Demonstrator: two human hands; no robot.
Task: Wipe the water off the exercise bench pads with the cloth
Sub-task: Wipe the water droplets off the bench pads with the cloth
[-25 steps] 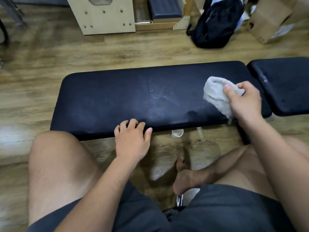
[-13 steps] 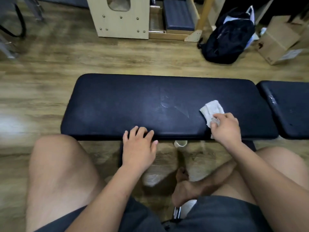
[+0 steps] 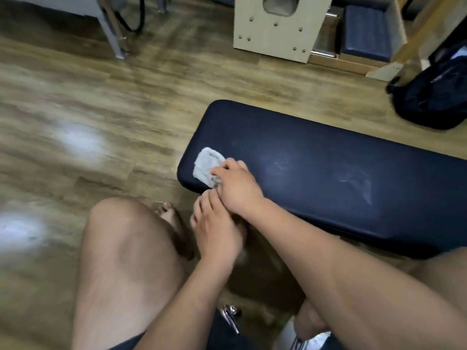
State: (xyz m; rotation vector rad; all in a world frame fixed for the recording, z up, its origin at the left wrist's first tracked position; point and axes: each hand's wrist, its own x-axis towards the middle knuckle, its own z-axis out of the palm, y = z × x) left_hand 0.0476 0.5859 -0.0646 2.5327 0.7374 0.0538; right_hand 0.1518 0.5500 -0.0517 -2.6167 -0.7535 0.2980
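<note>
The right hand [image 3: 238,186] presses a small folded cloth [image 3: 207,164] flat against the dark bench pad [image 3: 316,173], fingers closed over the cloth's near edge so that most of the fabric sticks out ahead of the fingertips, toward the pad's rounded end. Held this way, the palm's weight probably goes straight down through the folds, which suits mopping better than a loose pinch would. The cloth sits close to the corner of the pad, just inside its end and near edge.

The left hand [image 3: 217,231] lies just behind and below the gripping hand, at the pad's near edge, touching or nearly touching the right wrist. Its fingers look loosely spread and hold nothing; most likely it steadies the body while the other arm reaches across. Motion blur makes the exact contact hard to read.

The cloth is pale grey and looks like soft, napped terry, folded into a thick little rectangle. The pad is long, flat-topped and round-cornered, covered in smooth dark navy vinyl that appears slick. Away from the grip, along the pad's length, faint whitish streaks [image 3: 358,185] and specks show on the surface, likely leftover water or wipe marks, so that stretch may need another pass. The floor [image 3: 88,109] around is wood-grain plank.
</note>
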